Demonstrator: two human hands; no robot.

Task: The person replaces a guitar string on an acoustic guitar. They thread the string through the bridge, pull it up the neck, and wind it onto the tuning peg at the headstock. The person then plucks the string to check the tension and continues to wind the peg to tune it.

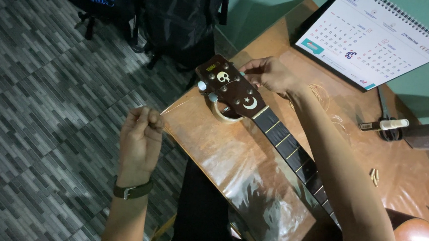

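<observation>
Guitar string [177,107] barely visible, pinched in left hand [140,135] fingers; right hand [270,74] fingers closed at headstock [229,86], grip hidden.

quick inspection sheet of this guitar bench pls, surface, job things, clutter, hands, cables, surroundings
surface: brown glossy table, reflective, guitar neck lying across it
job's things: guitar headstock propped on a tape roll; thin string pulled taut from it
clutter: desk calendar, scissors, marker, small pegs, coiled string
grippers: left hand fingers pinch the string end; right hand at the tuners
cables: nothing seen
surroundings: grey tiled floor, dark bags
</observation>
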